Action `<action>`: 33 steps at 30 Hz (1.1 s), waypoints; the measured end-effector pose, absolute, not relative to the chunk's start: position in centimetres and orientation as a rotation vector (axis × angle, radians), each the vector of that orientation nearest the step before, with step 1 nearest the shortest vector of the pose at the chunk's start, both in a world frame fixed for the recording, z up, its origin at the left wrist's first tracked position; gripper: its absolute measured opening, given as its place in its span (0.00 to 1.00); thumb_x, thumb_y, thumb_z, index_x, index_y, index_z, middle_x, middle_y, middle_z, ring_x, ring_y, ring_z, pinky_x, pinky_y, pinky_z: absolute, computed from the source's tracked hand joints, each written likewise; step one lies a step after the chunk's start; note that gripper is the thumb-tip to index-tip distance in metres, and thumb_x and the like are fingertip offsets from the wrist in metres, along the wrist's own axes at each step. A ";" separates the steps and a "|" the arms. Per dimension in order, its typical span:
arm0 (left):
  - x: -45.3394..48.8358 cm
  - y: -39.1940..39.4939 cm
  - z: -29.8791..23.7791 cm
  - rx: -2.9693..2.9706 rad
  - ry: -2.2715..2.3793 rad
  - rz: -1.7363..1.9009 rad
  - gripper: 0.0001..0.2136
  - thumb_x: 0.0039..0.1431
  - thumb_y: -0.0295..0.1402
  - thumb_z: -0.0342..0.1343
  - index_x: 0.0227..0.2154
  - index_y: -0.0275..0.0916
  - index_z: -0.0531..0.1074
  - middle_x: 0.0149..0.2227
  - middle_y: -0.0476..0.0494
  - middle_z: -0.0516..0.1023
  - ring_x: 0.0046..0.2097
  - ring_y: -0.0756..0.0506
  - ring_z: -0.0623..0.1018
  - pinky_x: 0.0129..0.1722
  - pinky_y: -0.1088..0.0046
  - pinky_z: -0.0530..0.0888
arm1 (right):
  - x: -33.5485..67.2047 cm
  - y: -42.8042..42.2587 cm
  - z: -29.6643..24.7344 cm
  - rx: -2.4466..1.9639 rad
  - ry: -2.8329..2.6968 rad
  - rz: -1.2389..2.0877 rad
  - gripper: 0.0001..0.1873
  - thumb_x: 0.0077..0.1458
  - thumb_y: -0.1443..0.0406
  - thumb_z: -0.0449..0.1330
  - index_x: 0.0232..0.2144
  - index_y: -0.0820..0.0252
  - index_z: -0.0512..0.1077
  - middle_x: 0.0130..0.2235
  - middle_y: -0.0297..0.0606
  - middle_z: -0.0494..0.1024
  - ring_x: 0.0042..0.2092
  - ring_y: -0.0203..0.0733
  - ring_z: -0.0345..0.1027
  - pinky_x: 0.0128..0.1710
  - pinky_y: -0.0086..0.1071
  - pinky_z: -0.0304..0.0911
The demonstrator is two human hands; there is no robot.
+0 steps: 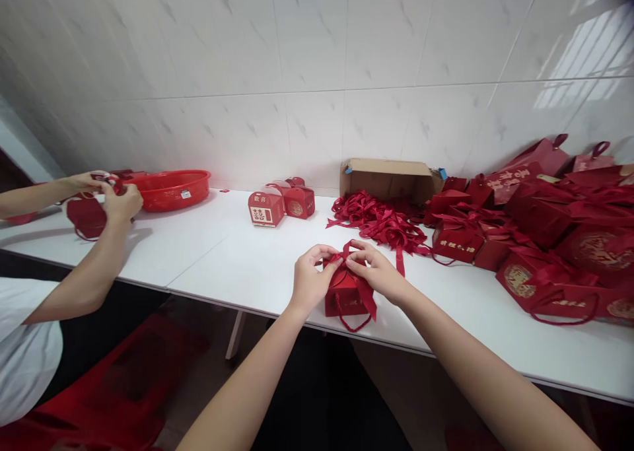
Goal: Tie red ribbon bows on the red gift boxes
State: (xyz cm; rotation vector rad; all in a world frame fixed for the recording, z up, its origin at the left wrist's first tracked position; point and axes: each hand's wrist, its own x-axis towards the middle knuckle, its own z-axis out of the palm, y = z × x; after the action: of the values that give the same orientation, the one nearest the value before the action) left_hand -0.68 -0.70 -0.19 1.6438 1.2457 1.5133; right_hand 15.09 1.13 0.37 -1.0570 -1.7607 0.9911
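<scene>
A small red gift box stands upright near the table's front edge, its rope handle hanging down the front. Across its top runs a red ribbon, one tail draped over the right side. My left hand pinches the ribbon above the lid with thumb and forefinger. From the other side my right hand pinches it too, and the fingertips of both hands nearly meet. The knot or loop between them is partly hidden by my fingers.
A pile of loose red ribbons spills from a cardboard box. Many finished-looking red boxes crowd the right. Two red boxes stand at the back, left of centre. Further left are a red basin and a co-worker's hands holding a red box.
</scene>
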 end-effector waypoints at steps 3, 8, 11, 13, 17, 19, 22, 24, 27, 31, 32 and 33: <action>-0.6 -0.2 -0.7 1.620 1.221 1.518 0.06 0.49 0.32 0.59 0.31 0.37 0.71 0.33 0.44 0.77 0.38 0.46 0.77 0.41 0.69 0.71 | 15.2 1.2 0.3 -0.939 -1.627 1.386 0.16 0.47 0.53 0.62 0.27 0.60 0.76 0.65 0.39 0.49 0.63 0.52 0.49 0.59 0.42 0.49; -0.9 0.3 -0.9 1.605 1.163 1.582 0.09 0.50 0.33 0.59 0.34 0.39 0.68 0.31 0.47 0.75 0.37 0.48 0.76 0.42 0.69 0.73 | 14.8 1.3 0.1 -0.874 -1.355 1.489 0.16 0.39 0.53 0.67 0.25 0.59 0.76 0.65 0.36 0.49 0.64 0.53 0.44 0.57 0.41 0.53; -1.5 0.2 -0.7 1.768 1.136 1.458 0.08 0.51 0.35 0.59 0.32 0.38 0.72 0.36 0.44 0.75 0.41 0.47 0.76 0.46 0.66 0.73 | 14.6 1.3 0.2 -0.892 -1.308 1.458 0.14 0.38 0.54 0.68 0.23 0.59 0.76 0.65 0.37 0.52 0.63 0.54 0.48 0.56 0.42 0.54; -1.8 0.2 -0.6 1.843 1.188 1.394 0.09 0.50 0.36 0.59 0.33 0.38 0.75 0.38 0.42 0.76 0.43 0.45 0.75 0.47 0.64 0.73 | 14.6 1.3 0.4 -0.889 -1.343 1.442 0.13 0.40 0.55 0.67 0.23 0.59 0.77 0.63 0.38 0.56 0.62 0.53 0.52 0.55 0.41 0.56; -2.3 0.5 -0.3 1.891 1.251 1.323 0.07 0.51 0.35 0.58 0.30 0.37 0.77 0.36 0.41 0.78 0.43 0.43 0.77 0.46 0.64 0.73 | 15.6 1.3 1.1 -0.973 -1.531 1.316 0.11 0.47 0.58 0.62 0.27 0.59 0.78 0.51 0.42 0.74 0.53 0.49 0.65 0.53 0.41 0.57; -2.5 0.5 0.2 1.939 1.264 1.287 0.07 0.52 0.34 0.57 0.30 0.38 0.77 0.36 0.41 0.79 0.42 0.43 0.77 0.45 0.64 0.73 | 16.4 1.4 1.4 -1.041 -1.691 1.128 0.10 0.49 0.61 0.59 0.30 0.59 0.78 0.41 0.41 0.79 0.46 0.47 0.70 0.49 0.41 0.60; -2.7 0.2 0.9 2.023 1.322 1.257 0.07 0.52 0.32 0.56 0.30 0.39 0.78 0.36 0.43 0.79 0.41 0.44 0.77 0.45 0.65 0.72 | 17.3 1.3 1.9 -1.060 -1.932 0.690 0.07 0.49 0.67 0.58 0.31 0.59 0.75 0.35 0.39 0.80 0.40 0.44 0.72 0.44 0.39 0.63; -2.7 -0.1 1.3 2.070 1.339 1.238 0.07 0.52 0.31 0.55 0.31 0.39 0.77 0.37 0.44 0.79 0.41 0.44 0.77 0.46 0.66 0.72 | 17.7 0.9 2.6 -1.019 -2.053 0.454 0.07 0.49 0.70 0.56 0.31 0.59 0.74 0.34 0.38 0.79 0.38 0.42 0.72 0.43 0.38 0.62; -2.7 -0.3 1.6 2.101 1.339 1.223 0.07 0.52 0.30 0.55 0.31 0.39 0.77 0.37 0.45 0.79 0.41 0.45 0.77 0.46 0.67 0.71 | 18.1 0.0 4.2 -0.969 -2.214 0.378 0.08 0.50 0.70 0.56 0.35 0.59 0.71 0.32 0.36 0.78 0.34 0.39 0.71 0.39 0.34 0.63; -2.6 -0.4 2.0 2.156 1.309 1.179 0.06 0.52 0.30 0.54 0.31 0.39 0.77 0.36 0.46 0.80 0.41 0.46 0.77 0.45 0.68 0.72 | 18.1 0.2 6.2 -1.082 -2.313 0.505 0.12 0.54 0.59 0.57 0.38 0.59 0.70 0.25 0.34 0.75 0.28 0.38 0.68 0.29 0.31 0.61; -2.7 -0.4 2.2 2.185 1.303 1.165 0.06 0.52 0.30 0.54 0.31 0.40 0.76 0.36 0.46 0.80 0.41 0.46 0.77 0.45 0.68 0.72 | 17.9 0.7 6.4 -1.115 -2.289 0.520 0.14 0.55 0.56 0.56 0.38 0.59 0.71 0.27 0.36 0.76 0.28 0.38 0.68 0.29 0.32 0.62; -2.7 -0.4 2.4 2.221 1.300 1.151 0.06 0.52 0.29 0.55 0.31 0.40 0.76 0.36 0.46 0.79 0.40 0.46 0.77 0.44 0.68 0.72 | 17.6 1.2 6.5 -1.121 -2.268 0.550 0.16 0.55 0.54 0.56 0.38 0.60 0.71 0.30 0.38 0.76 0.30 0.39 0.69 0.30 0.32 0.63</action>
State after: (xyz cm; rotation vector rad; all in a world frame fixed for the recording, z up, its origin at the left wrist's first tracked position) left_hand -2.72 -0.39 2.45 2.2207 1.2998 1.1514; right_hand 17.57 1.19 6.53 -1.1206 -2.2681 0.5501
